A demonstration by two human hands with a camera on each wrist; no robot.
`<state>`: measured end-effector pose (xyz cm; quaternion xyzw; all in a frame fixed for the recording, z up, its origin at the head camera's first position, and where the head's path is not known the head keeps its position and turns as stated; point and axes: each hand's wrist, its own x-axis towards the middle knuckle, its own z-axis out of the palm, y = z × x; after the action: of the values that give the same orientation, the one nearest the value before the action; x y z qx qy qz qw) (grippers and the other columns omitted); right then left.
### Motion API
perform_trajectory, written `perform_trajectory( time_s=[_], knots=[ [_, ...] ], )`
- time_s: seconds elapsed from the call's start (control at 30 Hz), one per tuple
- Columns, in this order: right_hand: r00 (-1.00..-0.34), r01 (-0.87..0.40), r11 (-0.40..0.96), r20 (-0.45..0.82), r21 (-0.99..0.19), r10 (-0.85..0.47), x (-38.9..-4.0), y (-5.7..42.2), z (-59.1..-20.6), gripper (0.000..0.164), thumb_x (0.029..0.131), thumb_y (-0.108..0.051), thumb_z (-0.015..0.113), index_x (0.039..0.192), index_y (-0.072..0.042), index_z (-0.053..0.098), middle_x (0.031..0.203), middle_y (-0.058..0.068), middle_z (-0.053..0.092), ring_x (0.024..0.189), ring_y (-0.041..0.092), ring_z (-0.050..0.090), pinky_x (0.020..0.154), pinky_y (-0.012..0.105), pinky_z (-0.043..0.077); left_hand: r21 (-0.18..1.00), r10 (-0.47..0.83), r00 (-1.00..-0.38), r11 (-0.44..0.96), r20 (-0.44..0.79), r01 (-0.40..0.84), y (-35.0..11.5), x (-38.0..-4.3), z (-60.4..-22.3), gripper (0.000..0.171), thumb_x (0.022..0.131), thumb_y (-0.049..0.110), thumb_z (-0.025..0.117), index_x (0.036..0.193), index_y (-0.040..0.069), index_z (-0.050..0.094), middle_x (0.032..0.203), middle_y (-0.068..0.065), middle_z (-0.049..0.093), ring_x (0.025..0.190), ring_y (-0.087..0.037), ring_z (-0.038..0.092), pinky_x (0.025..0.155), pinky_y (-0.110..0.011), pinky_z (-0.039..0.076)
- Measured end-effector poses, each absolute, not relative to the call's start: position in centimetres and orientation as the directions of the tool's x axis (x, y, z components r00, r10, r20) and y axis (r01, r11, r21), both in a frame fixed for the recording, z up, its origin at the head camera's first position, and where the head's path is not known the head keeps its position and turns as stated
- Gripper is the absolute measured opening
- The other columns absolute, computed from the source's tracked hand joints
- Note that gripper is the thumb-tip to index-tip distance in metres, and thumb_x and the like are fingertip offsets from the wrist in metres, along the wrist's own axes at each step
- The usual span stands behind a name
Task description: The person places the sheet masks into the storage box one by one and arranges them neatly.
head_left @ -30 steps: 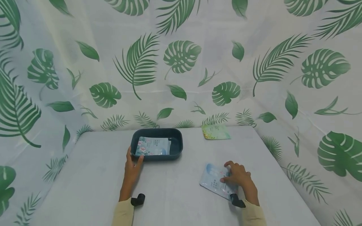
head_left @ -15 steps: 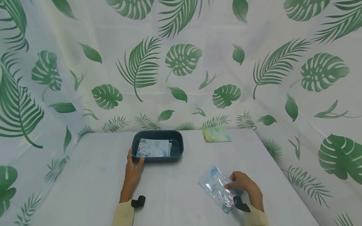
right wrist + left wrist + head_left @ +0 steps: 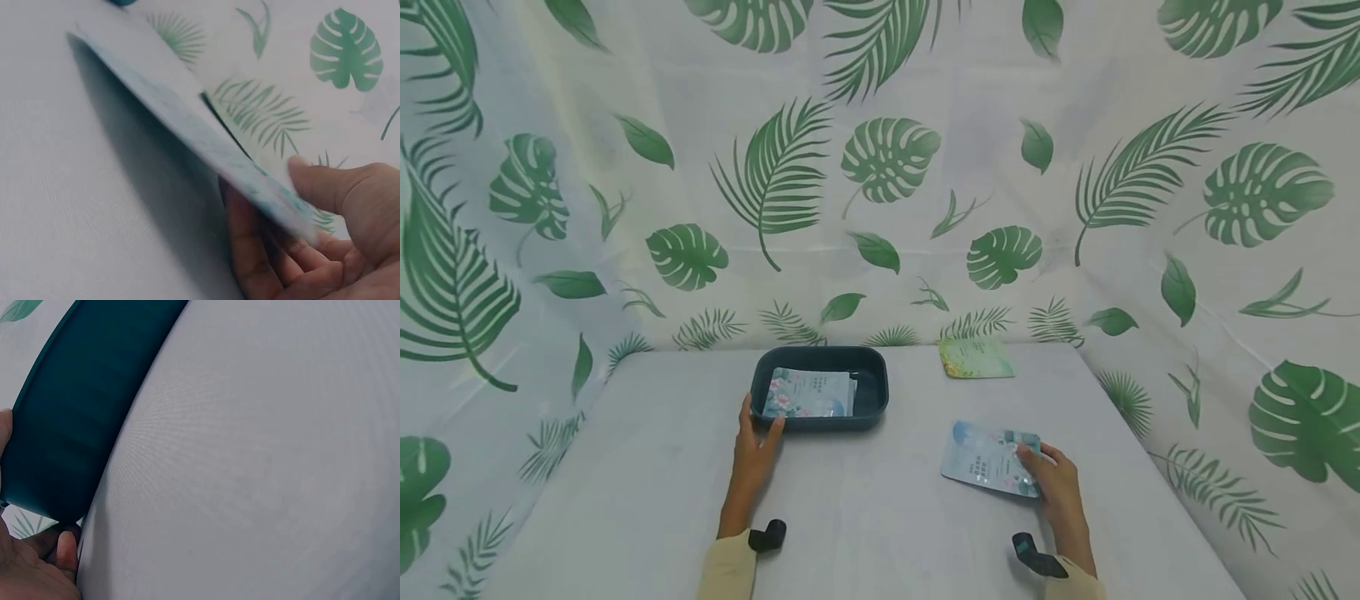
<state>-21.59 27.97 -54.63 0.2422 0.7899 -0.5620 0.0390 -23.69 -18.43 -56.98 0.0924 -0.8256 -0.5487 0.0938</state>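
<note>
My right hand (image 3: 1054, 483) pinches a pale blue floral sachet (image 3: 988, 457) by its right end, thumb on top and fingers beneath. In the right wrist view the sachet (image 3: 181, 131) tilts edge-on, with a shadow on the table under it. My left hand (image 3: 754, 454) holds the near left corner of a dark teal plastic tray (image 3: 820, 423), thumb at the front and fingers along the left side. The left wrist view shows the tray's outer wall (image 3: 75, 412) with fingers tucked at its corner. Inside the tray lie similar blue floral sachets (image 3: 811, 393), stacked.
A green and yellow sachet (image 3: 976, 358) lies at the back of the white table (image 3: 880, 517), right of the tray. Leaf-printed fabric (image 3: 880, 250) hangs close behind the table and along both sides. Each wrist carries a small black camera mount (image 3: 767, 536).
My right hand has taken hold of the blue sachet by its right end, lifted it and turned it nearer level. The left hand stays on the tray.
</note>
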Motion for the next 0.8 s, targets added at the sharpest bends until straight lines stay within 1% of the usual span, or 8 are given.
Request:
perform_trajectory(
  time_s=[0.07, 0.2, 0.27, 0.3, 0.4, 0.47, 0.67, 0.8],
  knots=[
    [-0.886, 0.427, 0.268, -0.34, -0.864, 0.314, -21.4, 27.9, -54.7, 0.082, 0.093, -0.043, 0.062, 0.148, 0.008, 0.028, 0.142, 0.032, 0.041, 0.126, 0.041, 0.043, 0.112, 0.056, 0.031, 0.921, -0.258, -0.965, 0.385, 0.05, -0.056, -18.5, -23.5, -57.1, 0.084, 0.098, 0.044, 0.055, 0.158, 0.02, 0.001, 0.165, -0.016, 0.009, 0.151, -0.039, 0.014, 0.116, -0.059, 0.022],
    [-0.917, 0.397, 0.45, -0.326, -0.8, 0.229, -21.7, 27.8, -54.6, 0.069, 0.097, -0.034, 0.059, 0.14, 0.015, 0.037, 0.127, 0.031, 0.055, 0.113, 0.039, 0.053, 0.106, 0.057, 0.037, 0.922, -0.263, -0.964, 0.381, 0.037, -0.068, -18.4, -23.5, -56.9, 0.084, 0.098, 0.046, 0.054, 0.158, 0.023, 0.0, 0.165, -0.014, 0.008, 0.151, -0.038, 0.015, 0.116, -0.059, 0.023],
    [-0.925, 0.379, 0.503, -0.324, -0.777, 0.197, -21.9, 27.7, -54.4, 0.065, 0.098, -0.032, 0.057, 0.14, 0.014, 0.038, 0.118, 0.028, 0.06, 0.104, 0.034, 0.058, 0.098, 0.054, 0.045, 0.923, -0.26, -0.965, 0.379, 0.037, -0.066, -18.3, -23.5, -56.8, 0.084, 0.098, 0.047, 0.054, 0.158, 0.022, 0.0, 0.165, -0.015, 0.008, 0.15, -0.039, 0.016, 0.116, -0.059, 0.024],
    [-0.927, 0.376, 0.507, -0.327, -0.776, 0.186, -22.0, 27.6, -54.4, 0.064, 0.098, -0.031, 0.056, 0.141, 0.013, 0.037, 0.115, 0.025, 0.062, 0.097, 0.029, 0.06, 0.092, 0.048, 0.049, 0.923, -0.26, -0.965, 0.38, 0.037, -0.067, -18.2, -23.5, -56.8, 0.084, 0.098, 0.047, 0.054, 0.158, 0.022, 0.0, 0.165, -0.015, 0.009, 0.15, -0.039, 0.017, 0.115, -0.059, 0.024],
    [-0.936, 0.351, 0.461, -0.312, -0.815, 0.163, -22.2, 27.0, -54.1, 0.057, 0.099, -0.027, 0.054, 0.142, 0.008, 0.038, 0.103, 0.014, 0.066, 0.082, 0.017, 0.06, 0.073, 0.031, 0.052, 0.924, -0.259, -0.965, 0.377, 0.04, -0.063, -17.9, -23.5, -56.8, 0.085, 0.098, 0.047, 0.055, 0.158, 0.021, 0.002, 0.164, -0.017, 0.01, 0.149, -0.04, 0.018, 0.115, -0.06, 0.025],
    [-0.945, 0.326, 0.414, -0.29, -0.85, 0.15, -22.5, 26.6, -53.6, 0.053, 0.1, -0.025, 0.054, 0.141, 0.004, 0.04, 0.096, 0.008, 0.068, 0.075, 0.012, 0.06, 0.065, 0.025, 0.051, 0.924, -0.259, -0.965, 0.376, 0.036, -0.066, -17.9, -23.5, -56.8, 0.085, 0.097, 0.047, 0.055, 0.158, 0.021, 0.002, 0.164, -0.017, 0.01, 0.149, -0.041, 0.018, 0.115, -0.06, 0.025],
    [-0.96, 0.268, 0.233, -0.238, -0.935, 0.151, -24.1, 24.6, -51.6, 0.043, 0.101, -0.025, 0.054, 0.138, -0.006, 0.044, 0.087, -0.004, 0.069, 0.071, 0.009, 0.064, 0.062, 0.022, 0.053, 0.925, -0.257, -0.966, 0.375, 0.038, -0.063, -17.9, -23.6, -56.8, 0.084, 0.098, 0.045, 0.055, 0.158, 0.018, 0.002, 0.164, -0.018, 0.011, 0.148, -0.042, 0.019, 0.114, -0.06, 0.025],
    [-0.967, 0.235, 0.147, -0.215, -0.961, 0.138, -25.5, 22.2, -50.2, 0.04, 0.1, -0.025, 0.056, 0.136, -0.009, 0.047, 0.089, -0.005, 0.072, 0.072, 0.009, 0.068, 0.064, 0.022, 0.055, 0.924, -0.263, -0.964, 0.375, 0.034, -0.07, -17.9, -23.6, -56.8, 0.084, 0.098, 0.044, 0.055, 0.158, 0.019, 0.002, 0.164, -0.019, 0.011, 0.148, -0.042, 0.02, 0.115, -0.061, 0.025]
  ],
)
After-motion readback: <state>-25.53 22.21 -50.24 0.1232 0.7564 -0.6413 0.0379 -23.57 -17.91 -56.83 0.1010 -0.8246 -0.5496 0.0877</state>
